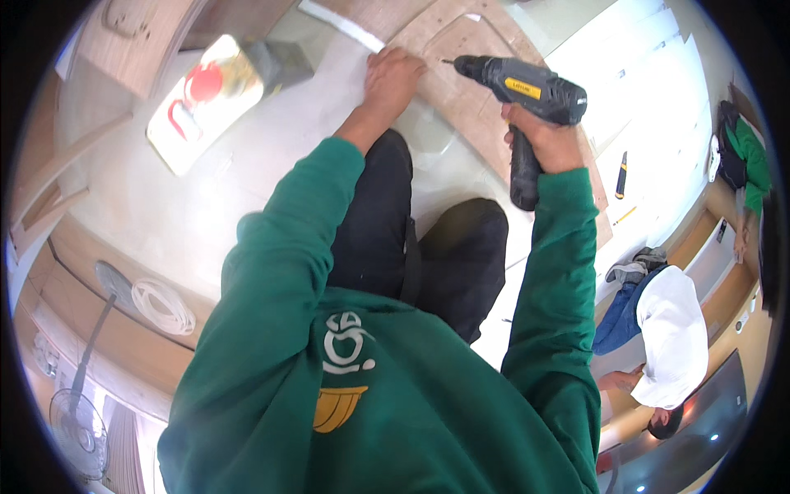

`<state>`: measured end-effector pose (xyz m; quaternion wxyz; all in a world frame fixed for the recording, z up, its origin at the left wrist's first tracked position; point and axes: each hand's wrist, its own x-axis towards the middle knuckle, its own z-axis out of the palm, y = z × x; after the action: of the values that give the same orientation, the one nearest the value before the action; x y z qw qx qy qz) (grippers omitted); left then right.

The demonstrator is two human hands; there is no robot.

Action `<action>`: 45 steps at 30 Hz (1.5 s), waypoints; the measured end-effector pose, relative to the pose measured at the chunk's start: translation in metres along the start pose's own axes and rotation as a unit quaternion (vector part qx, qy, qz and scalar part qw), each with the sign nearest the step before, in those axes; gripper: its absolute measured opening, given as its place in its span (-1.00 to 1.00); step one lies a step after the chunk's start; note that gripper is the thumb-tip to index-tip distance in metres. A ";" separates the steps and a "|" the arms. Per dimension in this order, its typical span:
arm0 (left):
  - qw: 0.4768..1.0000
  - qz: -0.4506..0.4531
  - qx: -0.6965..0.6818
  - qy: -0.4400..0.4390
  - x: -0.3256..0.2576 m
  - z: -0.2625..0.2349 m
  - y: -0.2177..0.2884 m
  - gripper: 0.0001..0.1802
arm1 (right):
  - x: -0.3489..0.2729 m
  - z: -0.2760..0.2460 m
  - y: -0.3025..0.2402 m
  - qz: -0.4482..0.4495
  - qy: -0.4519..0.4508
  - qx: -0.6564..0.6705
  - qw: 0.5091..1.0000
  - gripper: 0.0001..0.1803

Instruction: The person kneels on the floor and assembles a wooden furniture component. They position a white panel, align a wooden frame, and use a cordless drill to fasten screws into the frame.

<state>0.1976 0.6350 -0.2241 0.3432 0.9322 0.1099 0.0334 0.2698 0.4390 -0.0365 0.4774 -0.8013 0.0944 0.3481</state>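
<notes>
A black cordless drill [527, 86] with a yellow label is in my right hand [547, 140], whose fingers wrap round its handle. Its thin bit points left, toward my other hand, over a light-brown wooden panel [473, 123]. My left hand [391, 78] lies at the panel's left edge with its fingers bent over it. A white strip [341, 25] runs up to these fingers from the upper left. Whether anything small sits under the left fingers is hidden. Both forearms are in green sleeves, and my knees are close to the panel's near side.
A bright container with a red cap [206, 82] stands left of my left hand, beside a grey block [284, 70]. Right of the panel lie a utility knife [621, 174] and a yellow pencil [625, 216]. A cable coil [162, 306] is at left. Two other people are at the right.
</notes>
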 end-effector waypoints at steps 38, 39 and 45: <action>0.983 0.011 -0.042 0.176 0.074 -0.201 0.091 -0.67 | 0.117 -0.061 -0.074 -0.227 -0.118 -0.477 0.841 -0.23; 0.989 -0.014 -0.066 0.130 0.081 -0.171 0.096 -0.61 | 0.121 -0.061 -0.072 -0.257 -0.134 -0.508 0.811 -0.22; 0.998 -0.056 -0.011 0.001 0.097 -0.014 0.020 -0.35 | 0.127 -0.073 -0.070 -0.295 -0.174 -0.565 0.751 -0.15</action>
<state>0.2937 0.6512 -0.2022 0.3548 0.9207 0.1617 0.0161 0.4317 0.4384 -0.0482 0.0243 -0.8384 -0.4451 0.3135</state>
